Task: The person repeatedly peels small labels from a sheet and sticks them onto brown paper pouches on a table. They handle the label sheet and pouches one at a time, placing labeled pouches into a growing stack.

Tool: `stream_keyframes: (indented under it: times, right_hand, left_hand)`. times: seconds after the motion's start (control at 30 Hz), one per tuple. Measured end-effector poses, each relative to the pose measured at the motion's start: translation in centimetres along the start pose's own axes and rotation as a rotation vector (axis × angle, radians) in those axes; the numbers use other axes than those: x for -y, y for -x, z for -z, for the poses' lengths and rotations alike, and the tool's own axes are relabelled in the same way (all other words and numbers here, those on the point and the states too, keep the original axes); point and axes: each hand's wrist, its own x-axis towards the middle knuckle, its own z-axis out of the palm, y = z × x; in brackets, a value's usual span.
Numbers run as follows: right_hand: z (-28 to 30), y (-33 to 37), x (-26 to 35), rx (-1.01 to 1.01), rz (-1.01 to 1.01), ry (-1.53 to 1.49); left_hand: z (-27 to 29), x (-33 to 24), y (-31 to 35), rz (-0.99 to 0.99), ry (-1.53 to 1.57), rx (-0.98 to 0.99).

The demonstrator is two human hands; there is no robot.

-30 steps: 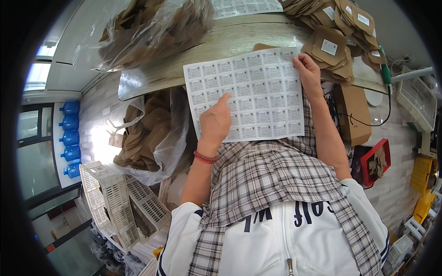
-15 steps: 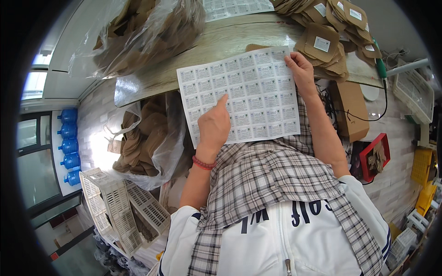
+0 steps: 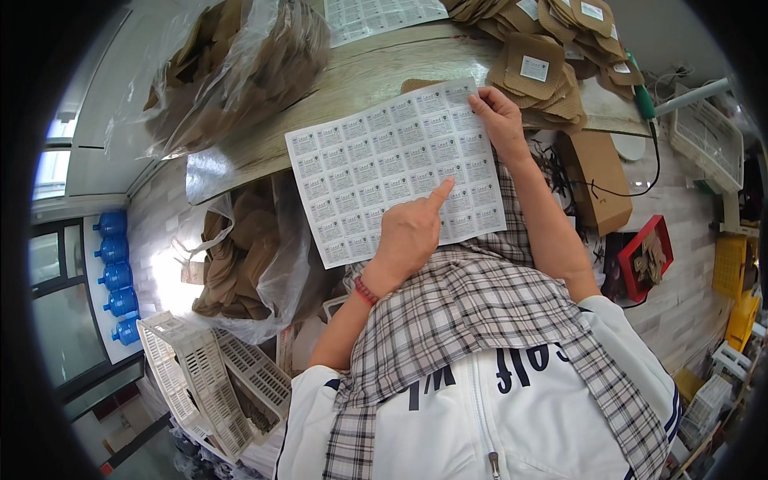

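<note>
At frame centre the label sheet (image 3: 398, 168) overhangs the counter (image 3: 360, 80) edge, its upper-right corner pinched by the right hand (image 3: 500, 120), the nearer left hand (image 3: 410, 232) pointing one finger onto its lower rows.

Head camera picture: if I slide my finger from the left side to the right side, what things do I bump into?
Blue water bottles → white plastic crates → clear bag of brown paper pieces → left hand pointing on the sticker sheet → right hand holding its edge → brown cardboard box → red tray → yellow crates.
</note>
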Motion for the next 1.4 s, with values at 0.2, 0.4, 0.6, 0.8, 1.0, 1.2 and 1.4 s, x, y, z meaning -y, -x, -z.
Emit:
stream_keyframes:
  times: [0.2,0.4,0.6,0.8,1.0,1.2,1.4]
  right_hand:
    - [-0.07,0.10,0.11,-0.015,-0.011,0.017]
    - [-0.24,0.16,0.34,-0.017,-0.011,0.020]
    - [-0.22,0.14,0.25,-0.027,-0.005,0.037]
    - [0.10,-0.01,-0.16,-0.004,-0.012,0.033]
    - [0.19,0.01,-0.20,0.011,-0.018,0.028]
    - [-0.05,0.18,0.22,0.016,-0.014,0.008]
    - [0.08,0.13,0.00,0.011,-0.008,0.012]
  left_hand:
    - [-0.34,-0.13,-0.28,0.046,-0.013,0.026]
    - [-0.50,0.08,-0.24,0.041,0.002,0.020]
    - [-0.50,0.21,-0.20,0.020,-0.013,0.039]
    - [-0.76,0.22,-0.22,0.016,-0.021,0.009]
    - [-0.59,0.01,-0.30,0.036,-0.011,0.020]
    - [-0.78,0.14,-0.34,0.044,-0.046,0.038]
    - [-0.89,0.20,-0.37,0.049,-0.054,0.047]
